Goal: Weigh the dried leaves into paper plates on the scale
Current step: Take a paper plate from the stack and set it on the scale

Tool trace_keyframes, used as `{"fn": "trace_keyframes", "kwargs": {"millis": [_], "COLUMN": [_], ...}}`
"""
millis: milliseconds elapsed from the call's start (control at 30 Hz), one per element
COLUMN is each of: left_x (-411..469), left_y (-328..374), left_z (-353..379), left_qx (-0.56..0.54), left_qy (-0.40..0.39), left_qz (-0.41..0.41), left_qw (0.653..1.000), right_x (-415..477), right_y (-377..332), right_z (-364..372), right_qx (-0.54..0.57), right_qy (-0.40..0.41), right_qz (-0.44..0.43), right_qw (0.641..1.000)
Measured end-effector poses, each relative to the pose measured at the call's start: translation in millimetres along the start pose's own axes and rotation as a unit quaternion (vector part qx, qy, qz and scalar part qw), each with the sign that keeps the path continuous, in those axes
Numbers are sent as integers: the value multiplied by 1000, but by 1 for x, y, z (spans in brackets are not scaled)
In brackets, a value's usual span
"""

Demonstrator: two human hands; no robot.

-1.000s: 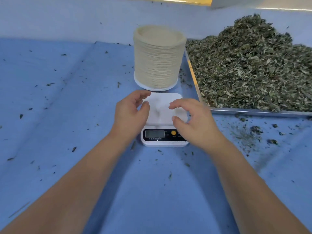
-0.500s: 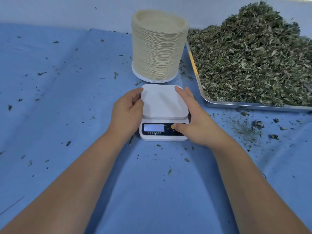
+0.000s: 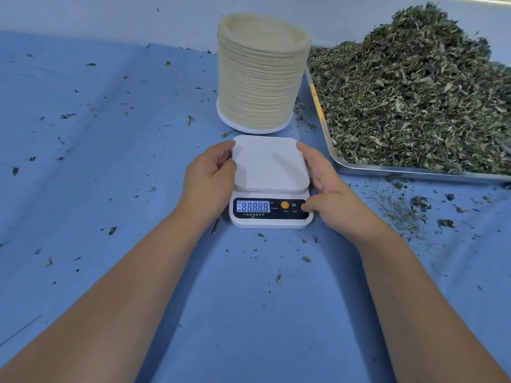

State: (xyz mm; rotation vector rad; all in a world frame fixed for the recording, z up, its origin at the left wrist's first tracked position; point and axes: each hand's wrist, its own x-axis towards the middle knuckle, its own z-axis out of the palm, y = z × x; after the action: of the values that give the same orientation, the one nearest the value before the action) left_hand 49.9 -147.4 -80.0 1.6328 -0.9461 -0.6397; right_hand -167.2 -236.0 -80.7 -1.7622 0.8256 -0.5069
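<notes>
A small white digital scale (image 3: 269, 164) sits on the blue cloth at the centre, its platform bare. Its lit display (image 3: 253, 207) reads all eights. My left hand (image 3: 207, 181) grips the platform's left edge, thumb at the rim and fingers curled beside it. My right hand (image 3: 329, 189) lies along the scale's right side with fingers straight, its thumb tip pressing the right end of the black button panel. A tall stack of beige paper plates (image 3: 261, 76) stands just behind the scale. A big heap of dried green leaves (image 3: 414, 100) fills the tray at the right.
The metal tray (image 3: 387, 170) holding the leaves has its near rim just right of the scale. Leaf crumbs are scattered over the blue cloth (image 3: 110, 161), thickest on the right of my right hand. A pale wall runs behind the table.
Both hands dropped from over the platform to the scale's sides. My right thumb slid to the panel's right end, and the display lit up with all eights.
</notes>
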Motion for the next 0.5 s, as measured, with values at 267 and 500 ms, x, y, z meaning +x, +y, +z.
{"fn": "trace_keyframes", "kwargs": {"millis": [267,500], "left_x": [1,46], "left_y": [4,70], "left_z": [2,8], "left_qx": [78,295], "left_qy": [38,86], "left_qz": [115,394], "left_qw": [990,866], "right_x": [-2,-8], "right_y": [-2,-13], "right_z": [2,5], "right_qx": [3,40], "right_qy": [25,118], "right_qz": [6,-55], "right_qw": [1000,991]}}
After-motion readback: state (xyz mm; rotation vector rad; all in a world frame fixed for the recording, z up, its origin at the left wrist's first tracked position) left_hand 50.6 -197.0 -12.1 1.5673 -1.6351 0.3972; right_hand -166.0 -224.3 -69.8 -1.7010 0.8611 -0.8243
